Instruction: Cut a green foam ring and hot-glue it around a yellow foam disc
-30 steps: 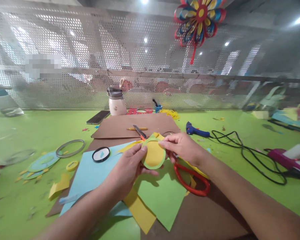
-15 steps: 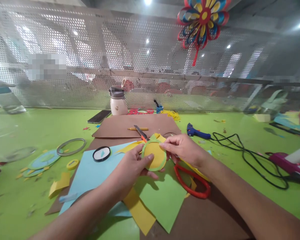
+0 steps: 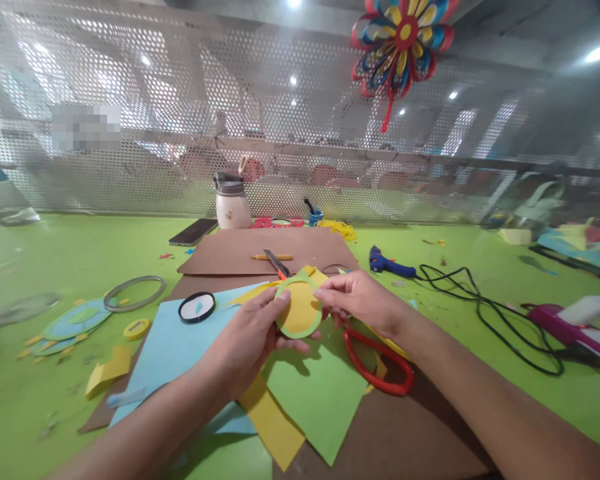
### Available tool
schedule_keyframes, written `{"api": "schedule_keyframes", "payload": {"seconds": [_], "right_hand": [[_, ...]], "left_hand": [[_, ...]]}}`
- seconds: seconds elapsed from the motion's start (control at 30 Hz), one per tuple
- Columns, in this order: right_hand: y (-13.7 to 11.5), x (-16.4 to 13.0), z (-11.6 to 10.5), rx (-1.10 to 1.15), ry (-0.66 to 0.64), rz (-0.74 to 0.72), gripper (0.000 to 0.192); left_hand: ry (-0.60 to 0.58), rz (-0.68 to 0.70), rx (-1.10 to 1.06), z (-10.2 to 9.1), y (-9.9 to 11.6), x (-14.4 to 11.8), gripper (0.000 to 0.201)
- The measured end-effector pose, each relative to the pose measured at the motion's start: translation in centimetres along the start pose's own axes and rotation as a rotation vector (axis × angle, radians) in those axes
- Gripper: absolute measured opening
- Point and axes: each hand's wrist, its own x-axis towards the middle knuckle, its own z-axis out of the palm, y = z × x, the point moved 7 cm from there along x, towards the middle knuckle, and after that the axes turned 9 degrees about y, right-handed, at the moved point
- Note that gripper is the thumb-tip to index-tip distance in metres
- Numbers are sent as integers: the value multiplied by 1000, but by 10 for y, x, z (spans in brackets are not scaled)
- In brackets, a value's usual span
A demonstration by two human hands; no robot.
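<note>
A yellow paper disc (image 3: 300,310) with a light green ring around its edge is in my left hand (image 3: 257,317). The left thumb lies on its face at the upper left, with fingers behind it. My right hand (image 3: 357,300) pinches at the disc's right edge, its fingertips partly hidden. Under the right hand lies a red looped handle (image 3: 380,363), like that of scissors. A dark blade (image 3: 275,260) with an orange-red part juts out beyond the disc. Below the hands rest a green paper sheet (image 3: 320,400) and a yellow paper strip (image 3: 273,423).
Brown cardboard (image 3: 325,250) carries an orange pencil-like stick (image 3: 280,257). On light blue paper (image 3: 165,353) sits a black ring (image 3: 197,308). Leftward are a grey ring (image 3: 135,293) and a tape roll (image 3: 137,329). A blue glue gun (image 3: 393,263) trails its cord right. A bottle (image 3: 233,203) stands behind.
The whole view has shifted slightly, so things appear a little further left. My left thumb has moved up from the disc's lower middle towards its upper left edge, baring more yellow.
</note>
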Motion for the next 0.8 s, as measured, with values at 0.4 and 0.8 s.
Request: {"api": "schedule_keyframes", "payload": {"seconds": [0.4,0.8], "right_hand": [[5,-4,9,58,-23,33,21],[10,-3,10,54,-71,75,26]], "left_hand": [[112,12,26,-8,0,4,30],[76,35,38,-8,1,3,30]]}}
